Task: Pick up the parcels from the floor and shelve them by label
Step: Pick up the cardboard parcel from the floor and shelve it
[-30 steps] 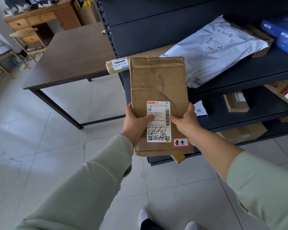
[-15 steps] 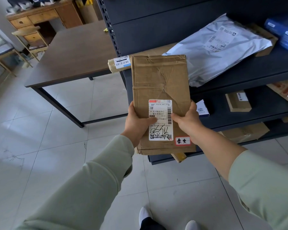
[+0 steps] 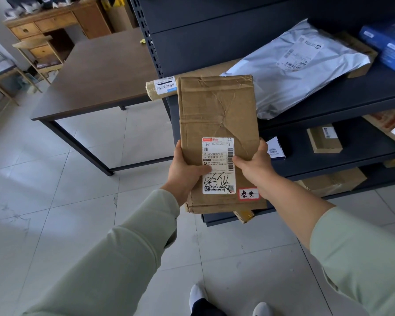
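Note:
A flat brown cardboard parcel [image 3: 217, 110] with a white shipping label and a small red-framed sticker is held up in front of the dark shelf unit [image 3: 342, 103]. My left hand [image 3: 185, 172] grips its lower left edge, thumb on the label. My right hand [image 3: 253, 165] grips its lower right edge, thumb also on the label. Both hands are shut on this parcel. The parcel's far end overlaps the shelf's left front corner in view.
On the upper shelf lie a grey plastic mailer [image 3: 292, 67], a long taped roll [image 3: 162, 87] and blue boxes [image 3: 390, 44]. Small cartons [image 3: 324, 140] sit on lower shelves. A dark table [image 3: 100, 74] stands to the left, a wooden desk [image 3: 55, 23] behind it. Tiled floor below.
The parcel has stayed in both hands; it and the view have shifted only slightly, the parcel sitting a little closer to the shelf.

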